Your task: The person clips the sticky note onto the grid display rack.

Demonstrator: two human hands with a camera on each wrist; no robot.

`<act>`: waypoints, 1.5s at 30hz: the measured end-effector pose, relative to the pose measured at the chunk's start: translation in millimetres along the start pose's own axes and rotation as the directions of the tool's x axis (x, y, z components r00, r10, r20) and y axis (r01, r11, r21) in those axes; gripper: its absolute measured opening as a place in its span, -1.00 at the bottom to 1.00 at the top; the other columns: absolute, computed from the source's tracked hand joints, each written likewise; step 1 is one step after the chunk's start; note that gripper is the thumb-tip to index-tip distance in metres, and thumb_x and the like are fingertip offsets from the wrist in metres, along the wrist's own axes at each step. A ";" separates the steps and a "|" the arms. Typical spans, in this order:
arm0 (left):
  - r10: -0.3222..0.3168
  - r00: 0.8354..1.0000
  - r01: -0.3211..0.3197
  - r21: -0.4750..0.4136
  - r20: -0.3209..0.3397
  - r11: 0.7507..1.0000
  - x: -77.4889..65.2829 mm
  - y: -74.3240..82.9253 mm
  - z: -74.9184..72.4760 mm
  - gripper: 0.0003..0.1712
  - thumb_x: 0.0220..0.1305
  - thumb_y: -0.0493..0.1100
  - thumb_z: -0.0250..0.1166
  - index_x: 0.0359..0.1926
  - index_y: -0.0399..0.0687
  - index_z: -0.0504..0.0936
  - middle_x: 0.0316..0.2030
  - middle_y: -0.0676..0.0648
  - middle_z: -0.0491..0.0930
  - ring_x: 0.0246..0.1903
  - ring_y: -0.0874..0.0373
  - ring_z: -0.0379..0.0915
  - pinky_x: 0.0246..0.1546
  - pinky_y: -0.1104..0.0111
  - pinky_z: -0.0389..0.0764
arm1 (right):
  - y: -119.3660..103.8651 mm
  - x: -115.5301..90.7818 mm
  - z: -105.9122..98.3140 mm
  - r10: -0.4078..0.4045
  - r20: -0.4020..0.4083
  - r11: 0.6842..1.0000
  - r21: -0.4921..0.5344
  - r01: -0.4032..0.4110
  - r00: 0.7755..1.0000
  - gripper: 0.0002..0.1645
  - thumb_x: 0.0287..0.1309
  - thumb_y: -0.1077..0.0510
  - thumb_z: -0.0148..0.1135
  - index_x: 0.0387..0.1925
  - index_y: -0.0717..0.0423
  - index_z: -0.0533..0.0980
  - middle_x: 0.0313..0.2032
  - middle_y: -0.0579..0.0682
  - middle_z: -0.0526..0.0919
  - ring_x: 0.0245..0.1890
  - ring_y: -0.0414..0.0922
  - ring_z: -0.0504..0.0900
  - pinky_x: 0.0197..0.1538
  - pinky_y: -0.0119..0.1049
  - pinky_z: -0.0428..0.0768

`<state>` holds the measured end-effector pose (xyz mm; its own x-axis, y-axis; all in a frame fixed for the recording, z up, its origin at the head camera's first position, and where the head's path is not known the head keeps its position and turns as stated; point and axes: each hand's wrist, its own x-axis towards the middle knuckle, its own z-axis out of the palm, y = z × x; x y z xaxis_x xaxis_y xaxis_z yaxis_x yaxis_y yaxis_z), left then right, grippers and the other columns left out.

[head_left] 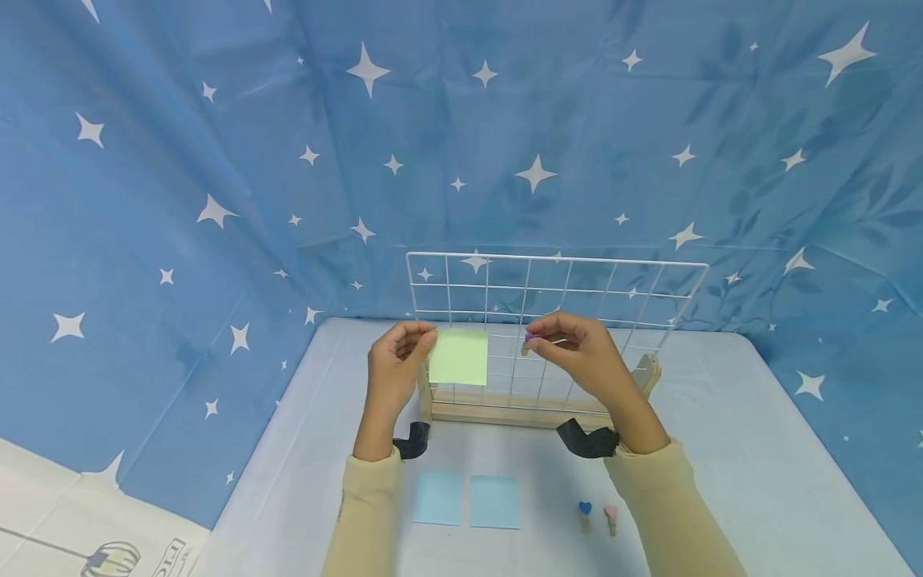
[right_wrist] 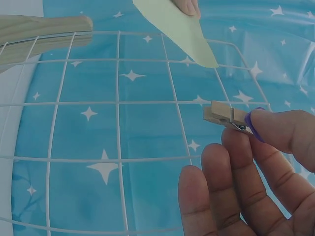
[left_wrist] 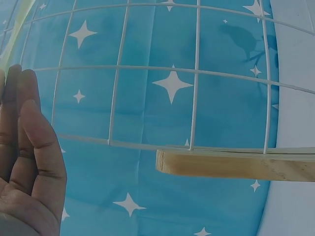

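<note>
My left hand pinches a yellow-green sticky note by its upper left corner, in front of the left part of a white wire grid. My right hand pinches a small wooden clothespin between thumb and fingers, by its purple end. The clothespin's wooden tip points toward the note, apart from it in the right wrist view. In the left wrist view only the left hand's fingers and a sliver of the note show.
The grid stands in a wooden base. Nearer me on the white table lie two blue sticky notes, a clothespin with a blue heart and one with a pink heart. A blue star-patterned curtain hangs behind.
</note>
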<state>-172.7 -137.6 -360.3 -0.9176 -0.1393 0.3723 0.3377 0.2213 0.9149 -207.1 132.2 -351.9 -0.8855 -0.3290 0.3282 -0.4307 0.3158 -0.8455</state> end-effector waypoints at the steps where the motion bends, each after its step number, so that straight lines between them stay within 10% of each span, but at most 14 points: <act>1: 0.000 1.000 0.000 -0.002 -0.001 1.000 0.6 -0.6 0.8 -0.79 0.37 -0.22 0.31 -0.10 -0.30 0.68 -0.25 -0.23 0.68 -0.28 0.22 0.53 -0.21 0.46 0.51 | -0.4 0.3 0.4 -0.001 -0.003 1.000 -0.001 0.001 1.000 -0.76 0.26 0.22 0.34 -0.07 0.24 0.64 -0.22 0.06 0.73 -0.19 -0.15 0.69 -0.10 -0.41 0.66; 18: -0.007 1.000 0.007 -0.003 -0.019 1.000 11.4 1.7 12.3 -0.80 0.35 -0.22 0.33 -0.12 -0.30 0.68 -0.26 -0.24 0.69 -0.30 0.15 0.56 -0.22 0.47 0.55 | -2.8 10.1 6.7 -0.008 -0.036 1.000 0.027 0.009 0.999 -0.76 0.25 0.21 0.36 -0.08 0.22 0.64 -0.22 0.07 0.74 -0.20 -0.14 0.71 -0.10 -0.41 0.66; 25: 0.014 0.999 -0.014 0.004 -0.029 1.000 27.6 -31.7 15.2 -0.74 0.34 -0.13 0.35 -0.09 -0.24 0.69 -0.25 -0.22 0.70 -0.30 0.15 0.56 -0.22 0.45 0.56 | -3.0 14.4 10.1 -0.008 -0.038 0.999 0.041 0.009 0.999 -0.76 0.25 0.20 0.37 -0.09 0.24 0.65 -0.23 0.08 0.75 -0.19 -0.15 0.71 -0.09 -0.40 0.66; 45: 0.069 0.996 -0.070 -0.023 -0.056 0.997 41.0 -28.0 13.3 -0.69 0.30 0.07 0.37 -0.13 -0.04 0.72 -0.30 -0.05 0.71 -0.30 0.12 0.60 -0.22 0.35 0.61 | -10.8 27.2 12.8 -0.032 -0.044 0.999 0.008 0.033 0.999 -0.78 0.26 0.17 0.36 -0.11 0.19 0.66 -0.21 0.05 0.74 -0.20 -0.16 0.68 -0.12 -0.40 0.65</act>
<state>-222.6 -136.7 -372.7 -0.8790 -0.1776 0.4425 0.4059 0.2082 0.8899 -224.3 108.5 -339.2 -0.8780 -0.2996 0.3734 -0.4578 0.2974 -0.8379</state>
